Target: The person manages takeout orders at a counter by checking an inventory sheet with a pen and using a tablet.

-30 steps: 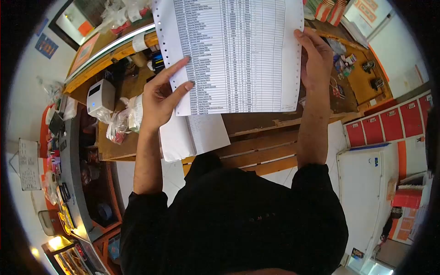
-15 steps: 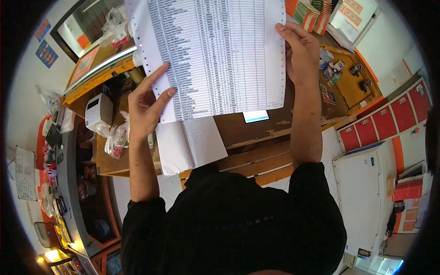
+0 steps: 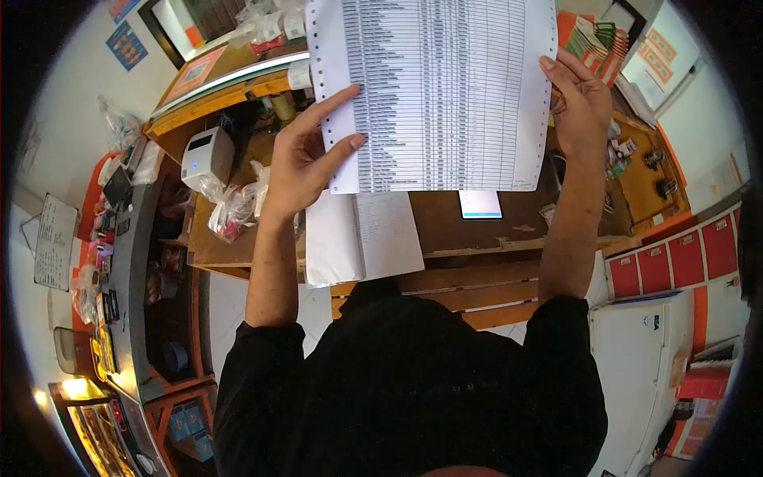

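A large sheet of printed continuous-form paper [image 3: 445, 103] is held up in front of me, with rows and columns of text and punched holes along both sides. My left hand [image 3: 310, 155] grips its lower left edge, thumb and forefinger on the front. At the right edge, my right hand [image 3: 580, 103] pinches the sheet with the thumb in front. Below it, an open notebook [image 3: 389, 238] with handwriting lies at the desk's front edge. A phone with a lit screen [image 3: 481, 205] rests on the desk, its top covered by the sheet.
The brown wooden desk [image 3: 453, 234] has a white label printer [image 3: 208, 159] and a plastic bag [image 3: 232, 213] at left. Stacked booklets [image 3: 596, 44] stand at back right. A slatted wooden bench [image 3: 477, 280] is under the desk. Red lockers [image 3: 687, 258] line the right side.
The sheet and both hands have shifted right in view, as has the whole scene. The sheet's bottom edge sits slightly higher, and more of the phone shows. Both hands keep their hold.
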The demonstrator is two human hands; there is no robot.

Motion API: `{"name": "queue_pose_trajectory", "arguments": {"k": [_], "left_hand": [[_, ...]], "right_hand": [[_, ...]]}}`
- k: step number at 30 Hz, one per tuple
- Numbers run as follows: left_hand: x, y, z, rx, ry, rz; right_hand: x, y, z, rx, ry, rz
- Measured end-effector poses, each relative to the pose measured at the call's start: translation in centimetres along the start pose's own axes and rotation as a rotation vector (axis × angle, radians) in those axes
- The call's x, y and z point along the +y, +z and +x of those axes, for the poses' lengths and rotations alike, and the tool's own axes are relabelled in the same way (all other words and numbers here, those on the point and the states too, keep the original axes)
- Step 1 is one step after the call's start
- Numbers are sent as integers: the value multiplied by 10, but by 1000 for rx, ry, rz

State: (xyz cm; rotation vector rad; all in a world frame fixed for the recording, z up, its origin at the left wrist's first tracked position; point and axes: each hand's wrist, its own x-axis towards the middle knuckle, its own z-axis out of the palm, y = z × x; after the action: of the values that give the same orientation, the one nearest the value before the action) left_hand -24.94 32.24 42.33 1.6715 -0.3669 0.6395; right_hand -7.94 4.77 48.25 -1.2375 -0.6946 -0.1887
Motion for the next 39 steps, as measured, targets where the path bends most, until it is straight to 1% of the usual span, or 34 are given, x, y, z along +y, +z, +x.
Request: {"name": "queue_pose_trajectory", "arguments": {"k": [4, 6, 7, 9, 10, 12, 14, 22, 24, 25, 27, 28, 29, 30, 31, 32, 33, 35, 36, 37, 38, 39], "left_hand": [[7, -1, -2, -3, -10, 16], [5, -2, -1, 22, 83, 145], [1, -1, -1, 34, 57, 51], [4, -3, -2, 15, 24, 105], [1, -2, -2, 43, 33, 88], [2, -1, -2, 40, 28, 88], [1, -2, -2, 42, -2, 90], [-6, -4, -3, 31, 18, 108], [-3, -3, -3, 23, -35, 70], [-2, -2, -5, 29, -22, 74], [-3, -2, -1, 31, 64, 160], [-8, -3, -1, 34, 63, 60], [-10, -2, 0, 64, 89, 57], [-9, 1, 3, 129, 98, -62], [-8, 7, 6, 190, 108, -184], [-4, 12, 14, 323, 53, -242], [-3, 18, 18, 332, 66, -239], [-2, 20, 29, 481, 16, -218], [-13, 11, 35, 456, -14, -147], [-21, 8, 42, 439, -125, -288], [-29, 7, 51, 425, -129, -255], [-36, 11, 65, 466, -96, -305]], "right_hand": [[3, 2, 2, 13, -25, -26], [0, 6, 0, 28, -59, -36], [-1, 4, 0, 5, -38, -74], [1, 3, -1, -48, -83, -107], [1, 2, 1, -35, -83, -116], [2, 1, 3, -94, -44, -47], [1, 2, 1, -93, -50, -52], [5, -1, 2, -87, -102, -67], [-2, 3, -3, -85, -45, -59], [-4, 3, -7, -93, -57, -56], [-9, 2, -8, -18, -27, -250], [-12, 3, -8, -15, -21, -230], [-12, 5, -11, -11, -3, -210], [-11, 7, -15, -27, -30, -206], [-8, 10, -19, -15, 15, -117], [-11, 15, -15, -16, 52, -27], [-12, 15, -16, -28, 42, -25], [-13, 19, -19, -9, 40, -46], [-19, 26, -24, 11, -5, -56], [-28, 36, -37, -2, -7, -46], [-41, 48, -53, 25, -94, -305], [-51, 61, -64, 56, -183, -559]]}}
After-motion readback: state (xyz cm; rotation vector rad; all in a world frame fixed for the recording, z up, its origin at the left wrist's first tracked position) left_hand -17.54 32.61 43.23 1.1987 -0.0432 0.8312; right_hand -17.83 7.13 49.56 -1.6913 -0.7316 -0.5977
